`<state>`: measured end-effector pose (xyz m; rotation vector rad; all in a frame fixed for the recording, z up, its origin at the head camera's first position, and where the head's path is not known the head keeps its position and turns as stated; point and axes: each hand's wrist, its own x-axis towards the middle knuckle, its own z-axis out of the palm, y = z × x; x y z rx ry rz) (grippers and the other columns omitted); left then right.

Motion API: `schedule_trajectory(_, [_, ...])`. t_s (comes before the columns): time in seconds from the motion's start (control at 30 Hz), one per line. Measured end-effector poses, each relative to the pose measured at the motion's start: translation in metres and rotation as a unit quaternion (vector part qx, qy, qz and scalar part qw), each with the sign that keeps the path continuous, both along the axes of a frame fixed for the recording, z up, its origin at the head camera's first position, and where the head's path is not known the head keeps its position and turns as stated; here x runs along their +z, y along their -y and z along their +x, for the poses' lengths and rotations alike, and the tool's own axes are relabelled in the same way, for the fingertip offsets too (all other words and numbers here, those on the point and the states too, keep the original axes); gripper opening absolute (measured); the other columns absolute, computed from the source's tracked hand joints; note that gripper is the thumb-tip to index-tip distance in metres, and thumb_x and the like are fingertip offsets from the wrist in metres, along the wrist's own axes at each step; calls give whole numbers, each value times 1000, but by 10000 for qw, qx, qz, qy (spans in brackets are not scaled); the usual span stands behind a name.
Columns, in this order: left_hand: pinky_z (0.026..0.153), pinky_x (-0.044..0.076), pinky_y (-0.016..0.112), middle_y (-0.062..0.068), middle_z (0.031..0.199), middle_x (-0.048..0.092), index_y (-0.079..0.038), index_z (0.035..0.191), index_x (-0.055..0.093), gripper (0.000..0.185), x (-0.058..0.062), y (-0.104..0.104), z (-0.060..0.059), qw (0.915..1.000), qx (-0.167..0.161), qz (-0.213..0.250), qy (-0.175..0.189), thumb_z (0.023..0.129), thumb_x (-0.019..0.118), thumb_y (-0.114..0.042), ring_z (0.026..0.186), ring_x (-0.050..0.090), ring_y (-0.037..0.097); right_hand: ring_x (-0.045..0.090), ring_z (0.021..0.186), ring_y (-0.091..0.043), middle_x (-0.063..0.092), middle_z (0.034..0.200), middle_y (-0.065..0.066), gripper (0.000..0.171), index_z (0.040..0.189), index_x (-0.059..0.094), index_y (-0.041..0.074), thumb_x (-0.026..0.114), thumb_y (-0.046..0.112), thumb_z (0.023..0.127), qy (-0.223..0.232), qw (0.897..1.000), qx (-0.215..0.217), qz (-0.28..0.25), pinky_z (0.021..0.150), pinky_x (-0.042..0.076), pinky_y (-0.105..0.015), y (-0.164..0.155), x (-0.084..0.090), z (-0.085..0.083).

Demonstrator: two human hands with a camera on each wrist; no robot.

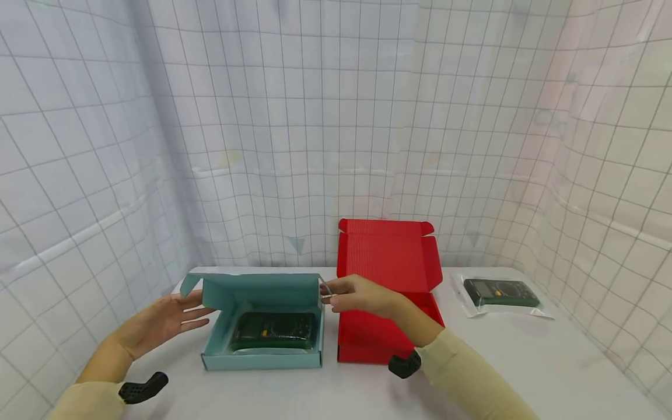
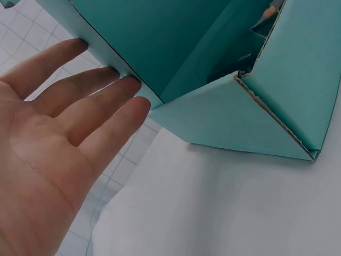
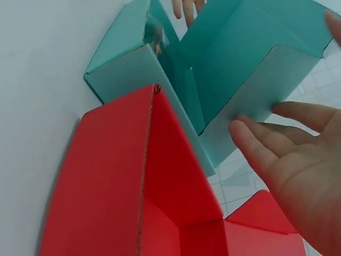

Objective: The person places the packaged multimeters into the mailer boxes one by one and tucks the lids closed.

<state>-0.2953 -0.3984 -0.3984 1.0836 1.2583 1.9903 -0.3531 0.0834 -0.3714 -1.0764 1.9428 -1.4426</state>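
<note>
A teal cardboard box point(image 1: 262, 361) sits on the table with its lid point(image 1: 262, 286) tilted partway over it. Inside lies a dark multimeter point(image 1: 275, 331) in clear plastic. My left hand point(image 1: 157, 324) is at the box's left, and its fingertips touch the lid's side flap point(image 2: 101, 48) from outside with fingers nearly straight. On the opposite side, my right hand point(image 1: 362, 297) reaches over the red box, its extended fingertips against the lid's right flap point(image 3: 261, 96). The right thumb shows only partly at the edge of the right wrist view.
Close to the teal box's right stands a red cardboard box point(image 1: 362, 344), its lid point(image 1: 385, 251) raised and leaning back. Farther right, another multimeter point(image 1: 501, 291) lies in a clear bag on the white table point(image 1: 273, 396). Gridded white curtains point(image 1: 341, 116) enclose the back and sides.
</note>
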Motion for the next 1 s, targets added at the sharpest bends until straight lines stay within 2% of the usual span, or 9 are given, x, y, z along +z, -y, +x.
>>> schedule_trajectory(0.07, [121,27,48,7,166,32,-1,145,57,64,3,0,1,9999,-111,-104,-52,113,11,-33,151,29,32,53,135,-39,52,150,-17,61,153,45,-1,60,28,102,238,9996,85,-161,105,50,-45,0,3,2])
schedule_trajectory(0.13, [120,30,45,6,165,35,1,150,50,70,10,0,2,9993,-43,-352,-90,112,9,-41,150,34,31,51,135,-43,53,149,-19,58,152,46,-3,55,30,105,410,9989,40,-231,106,48,-46,3,8,4])
schedule_trajectory(0.27, [117,36,40,5,158,45,-11,158,42,66,25,-3,7,9951,377,-910,-100,111,3,-37,144,44,30,58,128,-42,60,141,-17,54,147,54,-2,53,35,107,452,9977,-476,-177,103,51,-43,11,16,11])
schedule_trajectory(0.37, [115,39,41,5,154,50,-16,154,46,61,30,-6,9,9911,698,-1133,-98,113,3,-30,140,49,30,64,121,-40,66,132,-15,53,142,60,-2,57,38,106,488,9936,-1003,-188,99,54,-42,18,20,17])
schedule_trajectory(0.47, [114,41,43,5,151,53,-12,142,54,57,30,-9,10,9903,811,-1131,-15,114,6,-24,138,51,31,66,118,-39,68,129,-17,54,139,62,-3,59,39,105,551,9897,-1304,-193,99,54,-43,22,21,22])
schedule_trajectory(0.6, [114,40,46,7,149,54,-7,129,59,56,26,-10,8,9941,650,-862,32,114,6,-19,139,50,33,68,116,-36,69,128,-19,53,136,65,-4,61,39,105,413,9895,-1374,-147,100,53,-43,23,22,25])
schedule_trajectory(0.77, [115,38,48,8,142,56,-5,128,57,55,21,-8,7,9970,507,-566,116,113,6,-16,138,50,35,67,117,-38,70,125,-16,52,134,66,-5,62,38,104,274,9916,-1259,-65,100,53,-42,20,21,27])
schedule_trajectory(0.87, [115,39,47,5,136,56,-10,131,55,52,17,-6,10,9958,613,-663,180,113,7,-16,136,53,32,66,118,-37,68,128,-15,56,138,63,-4,64,39,103,199,9926,-1194,121,101,53,-42,19,17,30])
schedule_trajectory(1.0, [113,41,45,2,135,58,-9,123,62,52,15,-6,13,9932,849,-788,111,113,11,-13,132,57,28,64,117,-29,64,133,-16,58,141,60,-3,65,39,101,73,9919,-1238,273,102,52,-41,18,12,32])
